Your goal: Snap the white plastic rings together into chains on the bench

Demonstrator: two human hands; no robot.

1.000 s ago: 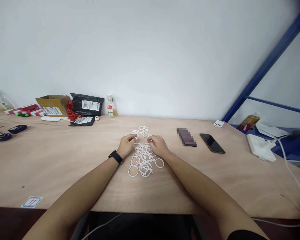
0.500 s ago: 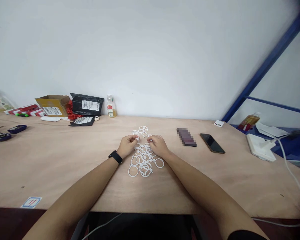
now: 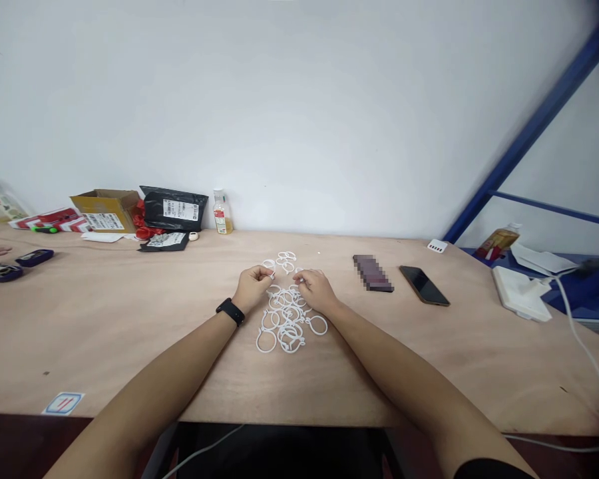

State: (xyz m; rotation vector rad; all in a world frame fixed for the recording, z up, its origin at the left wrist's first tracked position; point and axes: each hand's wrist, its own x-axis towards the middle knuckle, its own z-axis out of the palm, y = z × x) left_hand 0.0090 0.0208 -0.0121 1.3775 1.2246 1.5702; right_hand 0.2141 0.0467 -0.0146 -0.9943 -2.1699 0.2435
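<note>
Because the white rings are heaped and overlapped on the bench, largely between the left hand and the right hand, neighbours could be snagged and dragged along if one were lifted. A single ring seems to be pinched by the left fingers and could be dropped if pressure were eased; whether anything is grasped by the curled right fingers cannot be told.
</note>
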